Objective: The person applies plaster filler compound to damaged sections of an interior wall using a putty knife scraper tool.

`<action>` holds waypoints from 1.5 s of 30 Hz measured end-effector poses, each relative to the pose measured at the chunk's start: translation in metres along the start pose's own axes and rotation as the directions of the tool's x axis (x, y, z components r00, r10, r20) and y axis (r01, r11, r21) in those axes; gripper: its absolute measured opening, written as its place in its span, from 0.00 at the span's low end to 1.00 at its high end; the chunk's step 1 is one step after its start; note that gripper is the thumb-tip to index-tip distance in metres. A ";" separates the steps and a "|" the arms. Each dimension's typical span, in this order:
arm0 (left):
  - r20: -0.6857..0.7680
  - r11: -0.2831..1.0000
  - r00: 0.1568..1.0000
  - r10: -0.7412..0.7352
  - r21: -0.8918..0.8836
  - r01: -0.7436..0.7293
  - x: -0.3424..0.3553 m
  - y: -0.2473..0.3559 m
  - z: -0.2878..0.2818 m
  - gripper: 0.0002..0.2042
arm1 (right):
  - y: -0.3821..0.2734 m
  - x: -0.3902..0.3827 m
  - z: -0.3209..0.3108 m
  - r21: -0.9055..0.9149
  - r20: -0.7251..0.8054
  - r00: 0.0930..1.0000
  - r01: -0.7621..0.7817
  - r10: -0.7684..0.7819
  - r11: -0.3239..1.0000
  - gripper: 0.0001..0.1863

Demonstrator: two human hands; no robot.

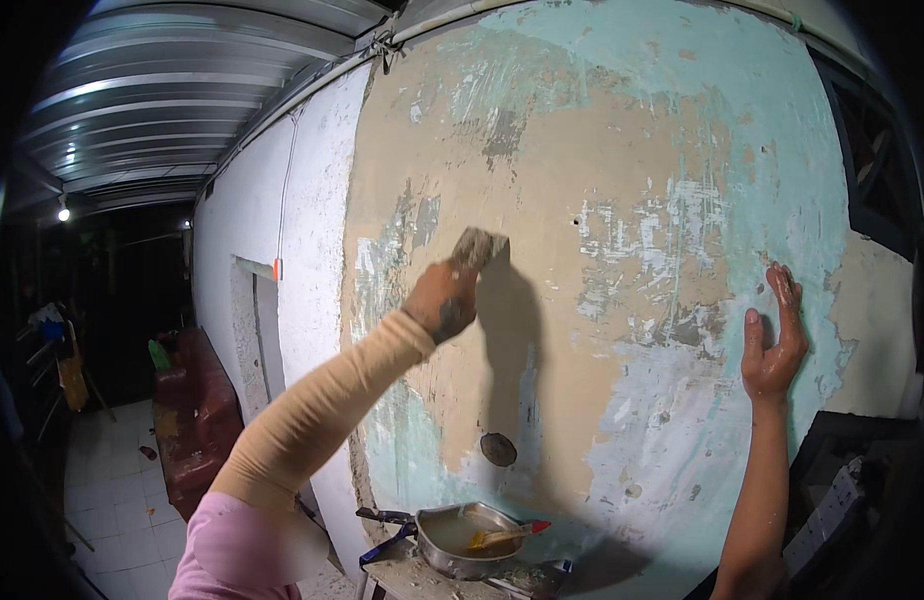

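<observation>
My left hand (444,298), at the end of a beige-sleeved arm, is closed around a rough grey-brown block (474,247) held against the wall (552,190). The wall's surface is patchy, with bare beige, white and peeling turquoise paint. To the right, my right hand (774,350) is raised at the wall with fingers stretched up and thumb apart, holding nothing. Its skin looks wet. Below stands a metal pan (452,565) of cloudy liquid. A wooden-handled tool (502,537) with a red tip rests across its rim, its working end partly in the liquid.
The pan sits on a small stand (402,580) beside a blue-handled tool (390,543). A round dark hole (499,449) shows low in the wall. Left are a doorway (265,330) and a dark red sofa (197,420). A dark-framed window (877,160) is at upper right.
</observation>
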State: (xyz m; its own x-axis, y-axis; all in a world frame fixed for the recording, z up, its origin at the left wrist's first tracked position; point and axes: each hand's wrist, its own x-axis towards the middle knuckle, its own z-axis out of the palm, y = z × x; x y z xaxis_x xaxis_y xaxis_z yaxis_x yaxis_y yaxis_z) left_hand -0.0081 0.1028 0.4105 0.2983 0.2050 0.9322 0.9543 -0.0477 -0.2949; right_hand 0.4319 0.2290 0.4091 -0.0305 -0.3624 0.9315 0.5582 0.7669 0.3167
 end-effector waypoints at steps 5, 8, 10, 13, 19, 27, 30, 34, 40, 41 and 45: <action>0.270 0.981 0.944 -0.192 0.087 0.175 0.012 0.028 -0.034 0.18 | 0.000 0.000 -0.001 0.000 0.001 1.000 0.016 -0.016 1.000 0.24; 0.212 0.989 0.966 -0.148 0.030 0.145 0.017 0.021 -0.037 0.21 | -0.001 0.003 0.002 0.013 -0.013 0.999 0.034 -0.033 0.999 0.24; 0.238 0.989 0.960 -0.144 0.065 0.132 0.016 0.014 -0.033 0.32 | -0.003 0.004 0.001 0.072 -0.061 0.998 0.001 0.003 0.997 0.24; 0.224 0.976 0.954 -0.201 0.127 0.176 0.006 0.009 -0.022 0.38 | -0.004 0.008 0.002 0.054 -0.075 0.997 -0.001 0.006 0.999 0.24; 0.062 0.978 0.983 -0.171 0.129 0.162 0.033 0.005 -0.006 0.34 | -0.004 0.002 0.001 0.083 -0.093 0.994 -0.047 0.055 0.995 0.24; 0.196 0.852 0.855 -0.480 0.335 0.402 0.162 -0.015 -0.053 0.18 | 0.000 0.001 0.005 0.079 -0.045 0.999 0.013 -0.009 0.997 0.25; 0.146 0.945 0.973 -0.176 0.302 0.126 0.135 -0.068 -0.042 0.23 | -0.004 0.003 -0.006 0.054 -0.034 0.998 0.058 -0.057 0.997 0.26; 0.083 1.000 0.997 -0.005 0.022 0.003 0.031 0.012 -0.006 0.29 | 0.009 -0.012 -0.012 0.055 -0.036 0.999 0.017 -0.015 0.998 0.28; 0.354 0.934 0.868 -0.348 0.213 0.288 0.028 0.032 -0.026 0.29 | 0.001 -0.007 -0.007 0.112 -0.065 0.998 0.001 0.006 0.994 0.28; 0.147 0.981 0.973 -0.179 0.101 0.166 0.032 0.018 -0.018 0.28 | 0.001 -0.006 -0.005 0.142 -0.084 0.996 -0.002 0.014 0.990 0.28; 0.182 0.961 0.956 -0.232 0.196 0.197 0.100 -0.016 -0.022 0.27 | 0.001 -0.008 -0.009 0.160 -0.091 0.995 -0.027 0.042 0.987 0.28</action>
State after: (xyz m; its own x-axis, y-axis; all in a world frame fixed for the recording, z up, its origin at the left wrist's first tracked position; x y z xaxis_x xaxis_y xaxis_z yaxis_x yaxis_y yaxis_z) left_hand 0.0064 0.1028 0.5127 0.0603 0.3845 0.9212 0.9724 0.1856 -0.1411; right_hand 0.4403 0.2283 0.4006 0.0684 -0.3769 0.9237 0.4191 0.8511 0.3163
